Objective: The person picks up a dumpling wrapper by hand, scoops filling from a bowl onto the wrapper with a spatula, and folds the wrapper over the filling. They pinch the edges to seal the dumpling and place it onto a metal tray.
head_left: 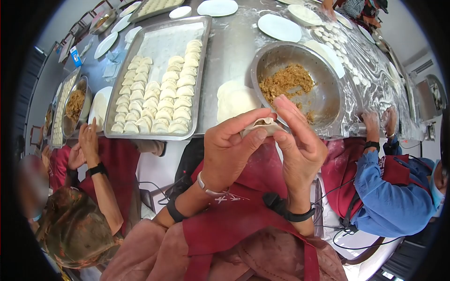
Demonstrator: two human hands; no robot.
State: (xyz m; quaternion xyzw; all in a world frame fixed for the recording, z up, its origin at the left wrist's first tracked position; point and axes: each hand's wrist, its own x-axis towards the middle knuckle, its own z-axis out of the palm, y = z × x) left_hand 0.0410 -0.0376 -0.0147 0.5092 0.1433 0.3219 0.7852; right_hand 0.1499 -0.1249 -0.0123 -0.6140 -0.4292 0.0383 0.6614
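A small dumpling [262, 125], its wrapper partly folded round a brown filling, is held between both hands above the table's front edge. My left hand [234, 145] grips its left side with thumb and index finger. On its right side are the thumb and fingers of my right hand [300, 140]. Just beyond the hands stands a metal bowl [328, 105] with brown minced filling [288, 84]. Round wrappers [234, 100] lie stacked on the table left of the bowl. Farther left, a metal tray [154, 40] bears rows of folded dumplings [164, 105].
White plates [280, 28] stand along the far side of the steel table [229, 51]. Floured dough pieces [335, 40] lie at the right. A co-worker in blue sleeves [393, 196] is at the right, another person's hands [86, 145] at the left.
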